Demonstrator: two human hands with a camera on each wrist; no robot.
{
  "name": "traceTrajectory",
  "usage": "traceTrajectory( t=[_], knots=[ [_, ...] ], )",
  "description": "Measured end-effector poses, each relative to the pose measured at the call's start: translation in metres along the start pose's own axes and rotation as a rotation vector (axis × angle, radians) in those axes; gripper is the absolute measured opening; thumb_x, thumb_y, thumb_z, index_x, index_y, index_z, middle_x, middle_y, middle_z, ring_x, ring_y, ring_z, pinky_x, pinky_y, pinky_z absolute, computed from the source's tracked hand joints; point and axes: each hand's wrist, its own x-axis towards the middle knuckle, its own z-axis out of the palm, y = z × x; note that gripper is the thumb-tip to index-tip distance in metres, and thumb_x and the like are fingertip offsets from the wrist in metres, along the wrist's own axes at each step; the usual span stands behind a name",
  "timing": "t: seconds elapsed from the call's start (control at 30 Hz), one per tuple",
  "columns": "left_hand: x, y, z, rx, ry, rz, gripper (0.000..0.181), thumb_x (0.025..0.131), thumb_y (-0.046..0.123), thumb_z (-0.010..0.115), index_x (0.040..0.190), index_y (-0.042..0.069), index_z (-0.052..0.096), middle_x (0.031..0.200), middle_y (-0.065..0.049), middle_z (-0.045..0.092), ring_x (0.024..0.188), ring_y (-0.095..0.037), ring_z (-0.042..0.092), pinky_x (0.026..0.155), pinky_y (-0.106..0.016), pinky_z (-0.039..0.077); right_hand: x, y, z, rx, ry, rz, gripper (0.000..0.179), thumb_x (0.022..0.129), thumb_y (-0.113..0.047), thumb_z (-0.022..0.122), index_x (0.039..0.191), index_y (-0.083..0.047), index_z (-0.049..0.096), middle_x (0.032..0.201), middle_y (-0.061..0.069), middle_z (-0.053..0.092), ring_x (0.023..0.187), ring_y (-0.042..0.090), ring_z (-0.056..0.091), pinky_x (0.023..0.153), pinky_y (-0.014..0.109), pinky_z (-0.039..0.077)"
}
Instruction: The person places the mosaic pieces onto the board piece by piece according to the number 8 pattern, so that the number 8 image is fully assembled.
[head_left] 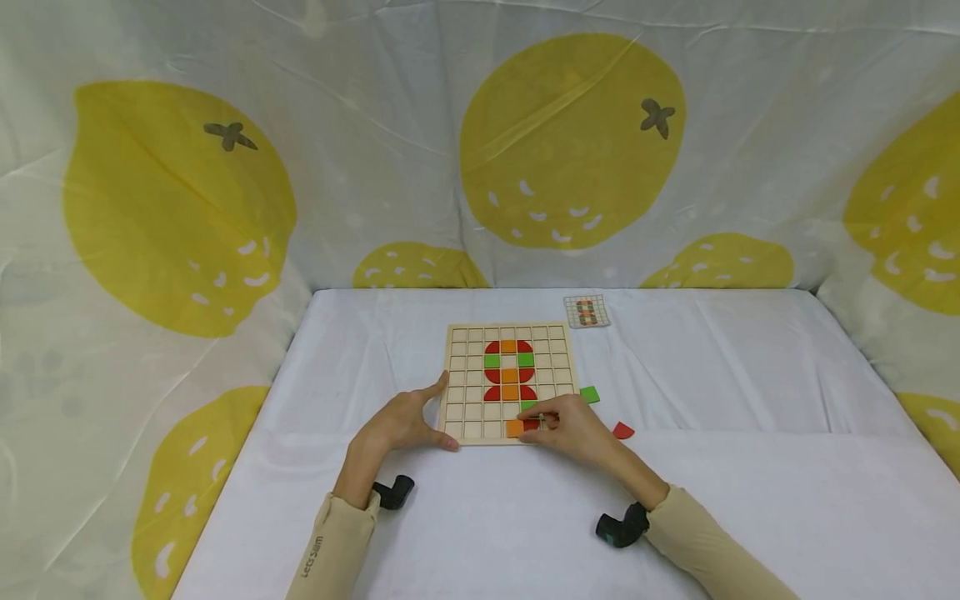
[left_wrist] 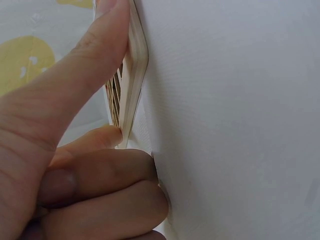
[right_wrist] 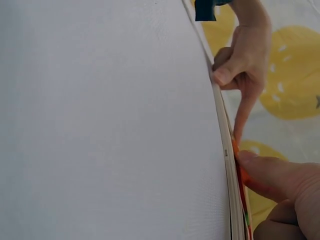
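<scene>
A square wooden grid board (head_left: 468, 395) lies on the white-covered table, with red, orange and green tiles set in its cells. My left hand (head_left: 397, 423) holds its left side, thumb (left_wrist: 102, 47) at the near corner, index finger farther up the edge; the other fingers are curled. At the board's near edge my right hand (head_left: 573, 427) pinches a red tile (head_left: 532, 425) between thumb and index finger. That tile sits beside an orange square tile (head_left: 514, 428) in the nearest row and is partly hidden by the fingers. A green tile (head_left: 527, 406) shows just behind it.
A small pattern card (head_left: 587, 312) with a printed coloured grid lies beyond the board's far right corner. To the right of the board are a loose green square tile (head_left: 591, 394) and a red quarter-round tile (head_left: 623, 431). Lemon-printed cloth (head_left: 375, 150) hangs behind the table.
</scene>
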Motion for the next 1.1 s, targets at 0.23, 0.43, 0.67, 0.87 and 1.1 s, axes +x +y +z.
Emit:
traceTrajectory(
  t=[0.23,0.43,0.67,0.87,1.1],
  knots=[
    [-0.001,0.001,-0.001,0.009,0.0,0.003,0.123,0.068,0.044,0.097,0.165,0.024,0.025,0.163,-0.018,0.041,0.15,-0.039,0.042,0.118,-0.058,0.039,0.003,-0.004,0.004,-0.026,0.015,-0.002,0.024,0.081,-0.022,0.09,0.103,-0.015,0.083,0.053,-0.009,0.03,0.051,0.004,0.026,0.051,0.019,0.018],
    [-0.001,0.003,-0.002,0.014,0.005,0.002,0.122,0.067,0.043,0.097,0.165,0.025,0.025,0.163,-0.019,0.041,0.149,-0.04,0.043,0.116,-0.059,0.04,0.002,-0.004,0.003,-0.02,-0.006,0.009,0.028,0.081,-0.024,0.09,0.107,-0.018,0.083,0.054,-0.009,0.032,0.052,0.003,0.028,0.051,0.019,0.019],
    [0.0,0.003,-0.001,0.009,-0.002,0.005,0.123,0.067,0.044,0.097,0.165,0.025,0.025,0.163,-0.02,0.041,0.149,-0.041,0.043,0.116,-0.06,0.04,-0.009,0.007,-0.018,-0.007,0.037,0.03,0.026,0.085,-0.024,0.086,0.109,-0.016,0.082,0.057,-0.009,0.027,0.056,0.004,0.027,0.054,0.02,0.022],
    [0.0,0.004,-0.001,0.008,-0.004,-0.012,0.122,0.068,0.042,0.097,0.165,0.027,0.024,0.165,-0.017,0.039,0.151,-0.039,0.041,0.118,-0.059,0.039,-0.025,0.029,-0.046,-0.046,0.12,0.062,0.026,0.085,-0.021,0.086,0.11,-0.014,0.081,0.058,-0.01,0.029,0.057,0.003,0.028,0.054,0.02,0.026],
    [-0.001,0.003,-0.001,0.003,-0.003,-0.021,0.123,0.067,0.041,0.097,0.165,0.026,0.024,0.164,-0.018,0.04,0.15,-0.04,0.042,0.117,-0.061,0.039,-0.039,0.049,-0.072,-0.064,0.168,0.126,0.03,0.087,-0.02,0.085,0.115,-0.011,0.079,0.058,-0.008,0.031,0.051,0.003,0.037,0.053,0.02,0.03]
  ],
)
